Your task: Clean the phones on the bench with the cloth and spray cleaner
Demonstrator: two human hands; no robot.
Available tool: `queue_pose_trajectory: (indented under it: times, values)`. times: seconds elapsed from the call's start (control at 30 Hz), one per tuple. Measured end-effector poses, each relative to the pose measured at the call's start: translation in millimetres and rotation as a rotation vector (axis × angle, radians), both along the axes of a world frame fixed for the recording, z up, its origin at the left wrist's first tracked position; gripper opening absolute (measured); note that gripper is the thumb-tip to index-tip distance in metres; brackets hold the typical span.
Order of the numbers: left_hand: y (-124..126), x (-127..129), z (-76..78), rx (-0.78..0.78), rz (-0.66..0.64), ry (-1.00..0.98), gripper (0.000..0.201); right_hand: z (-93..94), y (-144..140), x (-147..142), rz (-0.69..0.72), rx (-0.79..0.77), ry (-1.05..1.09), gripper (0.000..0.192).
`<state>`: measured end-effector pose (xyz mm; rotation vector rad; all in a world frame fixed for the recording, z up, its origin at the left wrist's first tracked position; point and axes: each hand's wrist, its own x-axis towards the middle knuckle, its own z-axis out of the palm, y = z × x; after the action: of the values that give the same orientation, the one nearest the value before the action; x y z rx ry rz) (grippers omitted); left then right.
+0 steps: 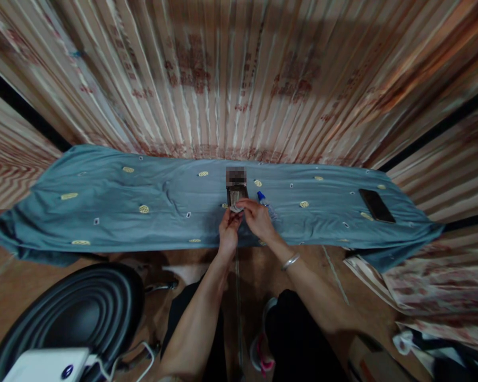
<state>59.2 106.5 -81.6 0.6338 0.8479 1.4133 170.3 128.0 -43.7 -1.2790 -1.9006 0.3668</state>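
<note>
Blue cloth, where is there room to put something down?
The cloth has a wide bare stretch left of the hands. A smaller bare patch lies on the right, between the spray bottle and the phone. The middle is crowded: the left hand and right hand meet at a small dark object, with the bottle beside them.

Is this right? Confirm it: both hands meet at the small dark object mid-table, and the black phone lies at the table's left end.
Not quite. In the head view the black phone lies at the right end of the blue cloth. The left hand and right hand do meet at the small dark object.
</note>
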Motion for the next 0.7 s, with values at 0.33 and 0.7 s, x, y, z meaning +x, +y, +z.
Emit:
queue_pose_trajectory:
  times: [0.33, 0.7]
  values:
    - [1, 0, -8.7, -0.021, -0.007, -0.005, 0.059, 1.4, 61, -9, -0.108, 0.018, -0.139, 0.041]
    - [2, 4, -8.6, -0.018, 0.015, 0.063, 0.048, -8.4, 19, -6, -0.022, 0.046, -0.242, 0.047]
